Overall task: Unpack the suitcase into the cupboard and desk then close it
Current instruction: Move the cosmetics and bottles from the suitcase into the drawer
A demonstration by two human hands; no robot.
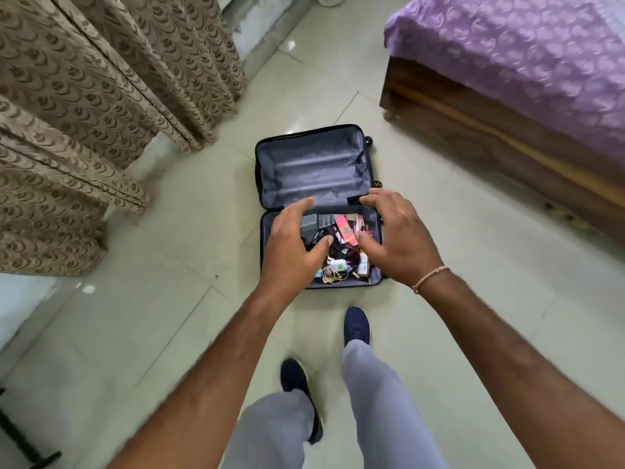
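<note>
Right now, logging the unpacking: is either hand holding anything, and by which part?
Nothing: left hand and right hand hover open above the suitcase.

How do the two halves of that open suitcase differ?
The far half is empty, showing bare grey lining; the near half is heaped with cables, chargers and small boxes. Both hands, left hand and right hand, hang open over the near half, none over the far half. Both halves lie flat on the floor.

The dark suitcase [314, 184] lay fully open and flat on the floor, its grey-lined far half empty. The near half held a jumble of small items [338, 255]: a pink box [344, 228], a white charger [339, 264], tangled cables and little packets.
</note>
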